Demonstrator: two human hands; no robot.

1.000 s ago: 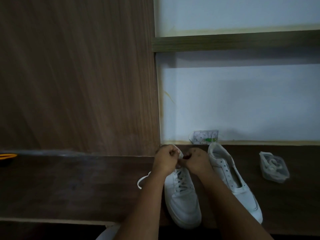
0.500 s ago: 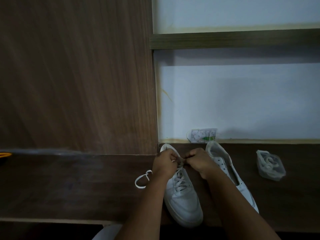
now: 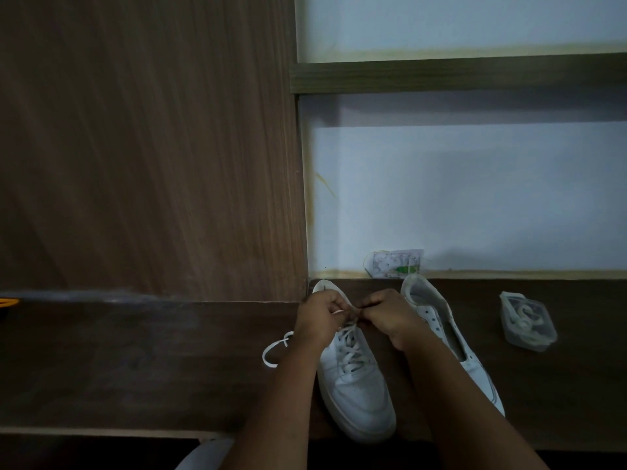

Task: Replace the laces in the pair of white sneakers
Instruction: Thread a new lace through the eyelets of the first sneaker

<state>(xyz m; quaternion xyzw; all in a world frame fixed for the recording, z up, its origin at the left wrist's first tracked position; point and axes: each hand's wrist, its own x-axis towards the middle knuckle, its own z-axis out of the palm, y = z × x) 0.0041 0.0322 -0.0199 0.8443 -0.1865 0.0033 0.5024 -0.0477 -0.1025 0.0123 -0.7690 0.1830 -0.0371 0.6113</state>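
Hands (image 3: pixel 319 320) lowered, dark wooden desk (image 3: pixel 135 361), white wall (image 3: pixel 475 198)

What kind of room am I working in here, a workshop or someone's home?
Probably a home or small indoor workspace, not a workshop: a dark wooden desk set against a painted wall, a wood-grain panel beside it, and a wooden shelf fixed above.

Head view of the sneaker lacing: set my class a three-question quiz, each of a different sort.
1. True or false: the right sneaker is fully laced.
2. Where do both hands (left, right) work on the left sneaker? A toe, B top eyelets, C sole.
3. Fill in: the clear box holds a coiled ____.

Key: 1 false; 2 B; 3 lace.
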